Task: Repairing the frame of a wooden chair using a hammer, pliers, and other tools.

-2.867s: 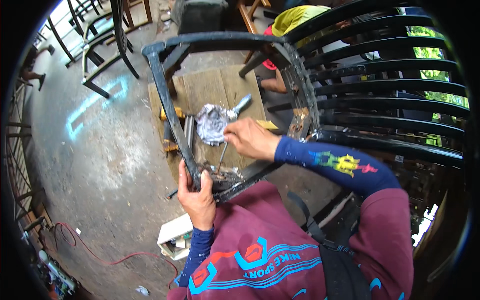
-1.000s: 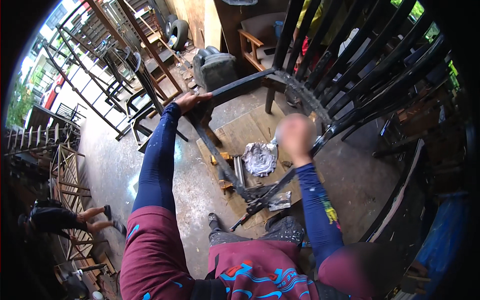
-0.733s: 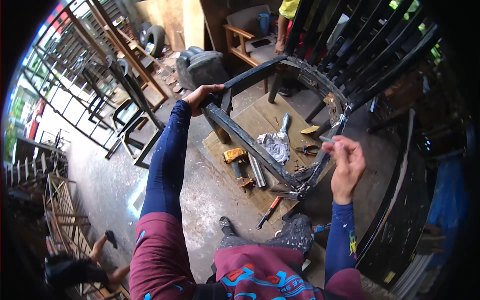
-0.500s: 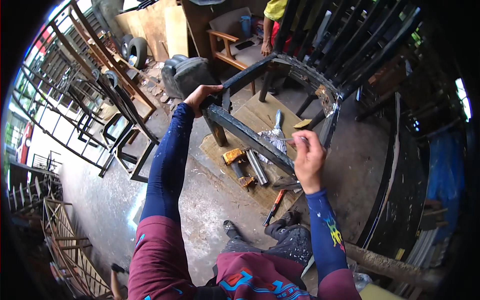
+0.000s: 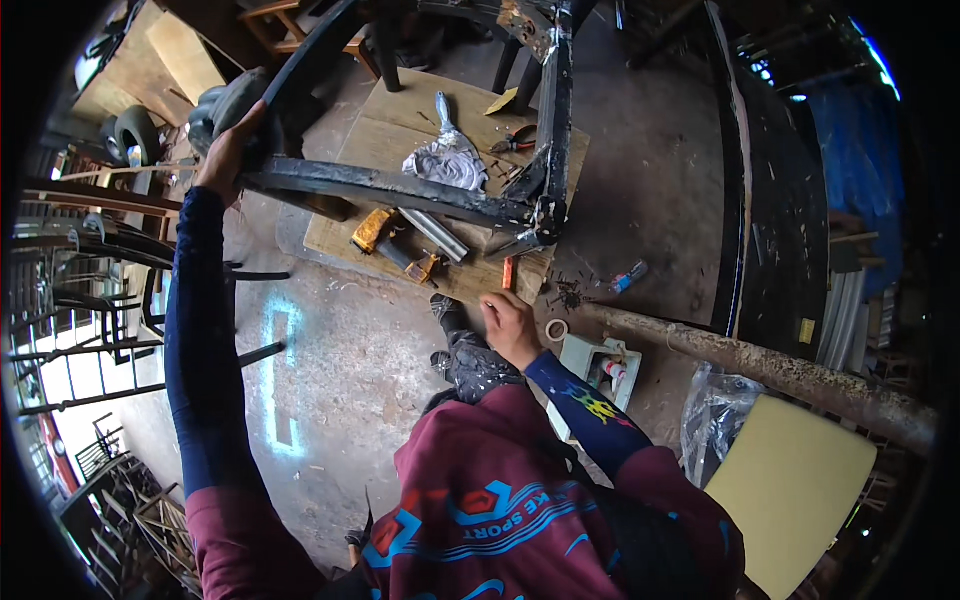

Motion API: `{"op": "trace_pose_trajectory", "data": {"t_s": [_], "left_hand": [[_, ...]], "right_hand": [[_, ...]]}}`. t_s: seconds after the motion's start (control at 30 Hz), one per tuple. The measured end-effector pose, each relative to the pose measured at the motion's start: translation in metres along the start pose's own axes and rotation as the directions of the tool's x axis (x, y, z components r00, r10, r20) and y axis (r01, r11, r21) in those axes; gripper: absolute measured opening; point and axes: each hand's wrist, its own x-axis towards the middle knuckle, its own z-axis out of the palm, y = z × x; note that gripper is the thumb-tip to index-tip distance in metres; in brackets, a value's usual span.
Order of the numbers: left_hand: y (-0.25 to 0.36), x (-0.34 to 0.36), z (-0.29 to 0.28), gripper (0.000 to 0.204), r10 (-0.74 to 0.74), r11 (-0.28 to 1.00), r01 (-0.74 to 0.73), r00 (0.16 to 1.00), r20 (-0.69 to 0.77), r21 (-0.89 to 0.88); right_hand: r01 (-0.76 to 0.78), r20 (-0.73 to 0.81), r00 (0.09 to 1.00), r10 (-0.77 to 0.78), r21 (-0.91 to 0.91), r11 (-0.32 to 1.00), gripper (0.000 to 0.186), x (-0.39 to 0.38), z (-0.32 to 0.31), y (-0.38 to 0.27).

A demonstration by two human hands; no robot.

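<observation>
while left hand grips charred black chair frame | right hand pinches orange-handled tool

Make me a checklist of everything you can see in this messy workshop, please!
Surface: a wooden board lying on a stained concrete floor.
Job's things: a black metal frame standing over the board.
Clutter: a putty knife by a grey putty smear, pliers, a yellow power tool, a roll of tape, a small white box.
Hands: left hand grips the frame's corner; right hand reaches down near an orange-handled tool, not clearly touching it.
Cables: nothing seen.
Surroundings: stacked metal frames, tyres, a rusty pipe.
</observation>
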Motion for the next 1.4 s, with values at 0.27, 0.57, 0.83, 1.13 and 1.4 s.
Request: {"op": "trace_pose_trajectory", "data": {"t_s": [0.27,0.57,0.83,1.13,1.4], "left_hand": [[0.011,-0.007,0.001,0.032,-0.071,0.996,0.072,0.997,-0.024,0.058],[-0.001,0.006,-0.015,0.042,0.001,0.994,-0.007,0.999,0.052,0.107],[-0.016,0.012,-0.019,0.031,0.169,0.973,-0.145,0.978,0.121,-0.18],[-0.084,-0.011,-0.034,0.111,0.484,0.85,-0.519,0.696,0.531,-0.093],[-0.104,0.005,-0.004,0.088,0.698,0.71,-0.691,0.664,0.268,-0.136]], "right_hand": [[0.141,-0.411,0.885,-0.218,-0.21,0.967,0.019,0.151,0.179,0.123],[-0.319,-0.204,0.94,0.273,-0.244,0.916,0.027,0.004,0.107,0.094],[-0.649,-0.432,0.758,0.488,-0.435,0.624,0.02,-0.014,0.111,0.147],[-0.583,-0.458,0.373,0.807,0.562,0.587,0.01,-0.026,0.008,-0.045],[-0.281,-0.555,0.813,0.177,-0.107,0.954,0.052,0.087,-0.038,-0.28]]}}
